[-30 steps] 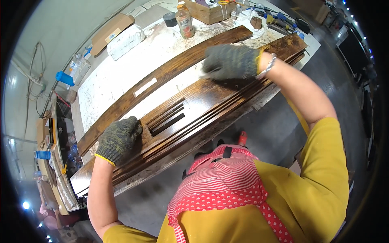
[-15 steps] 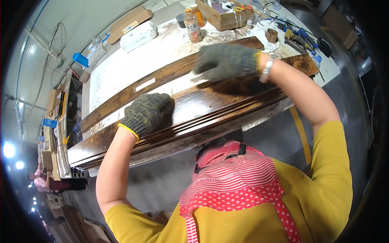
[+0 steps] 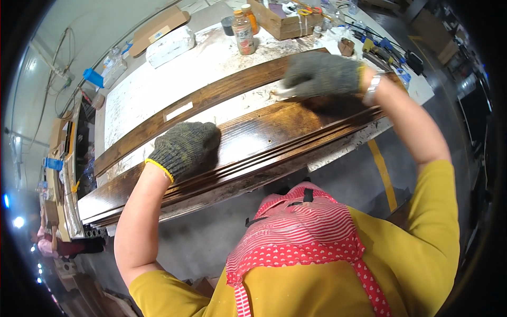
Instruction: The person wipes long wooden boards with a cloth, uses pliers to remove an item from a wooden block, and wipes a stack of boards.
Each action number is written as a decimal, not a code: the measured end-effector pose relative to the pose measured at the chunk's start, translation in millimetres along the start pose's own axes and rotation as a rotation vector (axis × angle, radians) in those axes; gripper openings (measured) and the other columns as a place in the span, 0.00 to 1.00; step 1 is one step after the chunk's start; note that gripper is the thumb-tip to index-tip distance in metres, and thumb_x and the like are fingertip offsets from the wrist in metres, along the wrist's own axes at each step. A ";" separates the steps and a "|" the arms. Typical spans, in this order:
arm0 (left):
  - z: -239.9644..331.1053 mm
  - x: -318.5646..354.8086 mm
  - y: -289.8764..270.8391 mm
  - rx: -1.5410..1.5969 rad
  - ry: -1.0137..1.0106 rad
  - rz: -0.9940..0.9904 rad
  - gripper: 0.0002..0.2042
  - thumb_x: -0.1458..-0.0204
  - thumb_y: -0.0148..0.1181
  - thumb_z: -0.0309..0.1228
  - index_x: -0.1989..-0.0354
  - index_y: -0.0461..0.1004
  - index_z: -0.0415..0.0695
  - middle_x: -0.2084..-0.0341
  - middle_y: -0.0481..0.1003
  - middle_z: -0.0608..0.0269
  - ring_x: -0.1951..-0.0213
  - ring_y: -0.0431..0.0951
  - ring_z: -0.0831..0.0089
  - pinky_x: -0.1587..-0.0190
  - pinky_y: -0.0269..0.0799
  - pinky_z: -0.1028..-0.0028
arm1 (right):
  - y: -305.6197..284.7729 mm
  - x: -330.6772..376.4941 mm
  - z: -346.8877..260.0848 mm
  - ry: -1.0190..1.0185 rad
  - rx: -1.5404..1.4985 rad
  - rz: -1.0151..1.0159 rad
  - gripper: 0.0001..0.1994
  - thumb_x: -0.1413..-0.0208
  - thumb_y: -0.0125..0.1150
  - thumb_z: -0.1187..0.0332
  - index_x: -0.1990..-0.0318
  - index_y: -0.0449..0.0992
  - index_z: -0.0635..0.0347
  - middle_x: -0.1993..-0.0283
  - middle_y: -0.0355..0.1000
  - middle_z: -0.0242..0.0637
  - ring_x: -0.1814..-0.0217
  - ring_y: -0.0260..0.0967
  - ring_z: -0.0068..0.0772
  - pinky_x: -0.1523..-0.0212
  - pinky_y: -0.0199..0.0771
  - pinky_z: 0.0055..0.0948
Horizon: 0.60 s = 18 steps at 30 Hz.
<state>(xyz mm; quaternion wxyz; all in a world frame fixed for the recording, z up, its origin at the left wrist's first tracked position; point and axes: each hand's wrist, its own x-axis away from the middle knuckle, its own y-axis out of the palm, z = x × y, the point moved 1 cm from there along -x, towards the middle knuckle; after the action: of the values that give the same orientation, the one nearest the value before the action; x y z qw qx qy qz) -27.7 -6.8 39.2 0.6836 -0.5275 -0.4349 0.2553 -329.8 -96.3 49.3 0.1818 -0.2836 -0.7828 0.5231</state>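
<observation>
Board (image 3: 264, 129), long, dark brown and glossy, lying slantwise along the near side of a white table (image 3: 132, 103), with narrow grooves down the near edge. On the board's left half, left hand (image 3: 185, 149) in a dark knitted glove with a yellow cuff, back upward, fingers curled close together, tips hidden; impossible to tell any grip beneath. Above the board's right half, blurred, gloved right hand (image 3: 327, 75), fingers bent together and closed on a whitish scrap (image 3: 287, 92), only an edge of it in sight; impossible to tell any contact with the wood. Just beyond the board, a second plank (image 3: 227, 87) with a pale rectangular opening. Farther beyond the board, a bottle (image 3: 244, 38) with an orange cap, a dark cup (image 3: 227, 27), a wooden box (image 3: 288, 26) and a white wrapped block (image 3: 170, 47). Past the board's right end, assorted hand tools (image 3: 381, 55). On the near side of the board, a red-and-white apron (image 3: 296, 232) over a yellow shirt (image 3: 296, 285). Well off the board's left end, a co-worker (image 3: 47, 242).
</observation>
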 end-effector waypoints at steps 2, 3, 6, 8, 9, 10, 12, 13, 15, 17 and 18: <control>-11.4 0.4 10.6 0.094 0.005 0.092 0.11 0.46 0.54 0.38 0.66 0.73 0.44 0.71 0.75 0.48 0.65 0.76 0.48 0.60 0.72 0.58 | 24.2 -25.0 -25.2 -0.090 -0.141 -0.029 0.19 0.45 0.60 0.52 0.64 0.79 0.62 0.64 0.74 0.46 0.59 0.73 0.42 0.53 0.71 0.37; -6.1 0.1 4.0 0.085 -0.003 0.063 0.10 0.45 0.54 0.38 0.66 0.74 0.44 0.70 0.75 0.48 0.64 0.76 0.48 0.60 0.72 0.58 | 25.0 -21.2 -20.0 -0.061 -0.131 -0.025 0.19 0.45 0.60 0.52 0.64 0.79 0.62 0.64 0.74 0.46 0.59 0.73 0.42 0.53 0.71 0.37; -6.9 7.9 2.1 0.082 0.004 0.041 0.10 0.45 0.53 0.38 0.65 0.74 0.44 0.70 0.76 0.48 0.64 0.76 0.49 0.59 0.72 0.58 | 12.6 -4.0 -13.7 -0.087 0.024 -0.040 0.15 0.47 0.60 0.57 0.65 0.79 0.63 0.66 0.72 0.49 0.61 0.72 0.46 0.56 0.71 0.38; -9.7 7.3 2.9 0.083 0.034 0.073 0.11 0.45 0.53 0.39 0.65 0.74 0.45 0.69 0.76 0.48 0.63 0.76 0.49 0.59 0.72 0.58 | -9.7 27.1 12.7 0.088 0.199 -0.189 0.14 0.44 0.59 0.58 0.66 0.79 0.61 0.66 0.70 0.44 0.60 0.69 0.42 0.56 0.70 0.37; -8.4 8.2 2.9 0.082 0.009 0.090 0.11 0.45 0.53 0.38 0.65 0.74 0.45 0.69 0.76 0.48 0.63 0.76 0.49 0.59 0.72 0.58 | -19.1 44.0 28.9 0.146 0.258 -0.204 0.14 0.43 0.59 0.58 0.66 0.79 0.61 0.66 0.70 0.44 0.60 0.69 0.42 0.56 0.70 0.38; -8.3 6.1 3.7 0.084 -0.012 0.107 0.11 0.45 0.53 0.38 0.64 0.74 0.45 0.69 0.76 0.48 0.63 0.76 0.49 0.59 0.72 0.58 | -26.6 56.6 38.6 0.206 0.317 -0.223 0.14 0.43 0.59 0.58 0.66 0.79 0.61 0.67 0.70 0.45 0.60 0.68 0.42 0.56 0.69 0.39; -8.4 -0.9 3.2 0.057 0.015 0.103 0.11 0.45 0.53 0.38 0.64 0.75 0.45 0.68 0.76 0.49 0.63 0.77 0.50 0.58 0.72 0.58 | -32.2 72.6 52.3 0.306 0.307 -0.203 0.14 0.45 0.59 0.58 0.66 0.79 0.61 0.67 0.70 0.44 0.59 0.68 0.43 0.55 0.69 0.40; -8.0 -1.7 1.7 0.059 0.005 0.086 0.11 0.44 0.52 0.39 0.64 0.75 0.45 0.68 0.76 0.49 0.62 0.77 0.50 0.58 0.72 0.58 | -32.1 62.7 33.6 0.335 0.259 -0.129 0.14 0.45 0.59 0.58 0.66 0.79 0.61 0.67 0.71 0.44 0.59 0.69 0.44 0.55 0.69 0.40; -7.0 -4.3 -0.7 0.050 -0.038 0.047 0.13 0.42 0.50 0.41 0.64 0.75 0.45 0.67 0.77 0.49 0.60 0.77 0.51 0.57 0.73 0.58 | -14.4 41.0 2.9 0.278 0.077 0.069 0.16 0.44 0.58 0.56 0.66 0.79 0.61 0.67 0.71 0.45 0.60 0.69 0.45 0.56 0.69 0.40; -1.8 -3.9 -6.0 0.043 -0.006 0.035 0.13 0.42 0.50 0.41 0.66 0.75 0.45 0.67 0.77 0.49 0.61 0.78 0.50 0.58 0.73 0.57 | 17.0 15.3 -11.4 0.099 -0.036 0.144 0.18 0.42 0.56 0.53 0.67 0.79 0.62 0.67 0.71 0.46 0.61 0.68 0.45 0.57 0.69 0.41; 3.0 -3.5 -11.3 0.042 -0.014 0.011 0.12 0.43 0.51 0.41 0.66 0.75 0.46 0.68 0.77 0.49 0.61 0.78 0.50 0.58 0.73 0.57 | 24.1 8.4 -12.8 0.015 -0.025 0.090 0.20 0.41 0.55 0.52 0.69 0.79 0.62 0.67 0.71 0.47 0.62 0.68 0.45 0.58 0.69 0.42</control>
<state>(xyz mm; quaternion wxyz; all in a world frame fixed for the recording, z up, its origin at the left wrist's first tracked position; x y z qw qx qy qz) -33.2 -11.7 48.9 0.6901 -0.5137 -0.4313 0.2718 -322.7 -74.8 31.9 0.1602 -0.3246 -0.7743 0.5190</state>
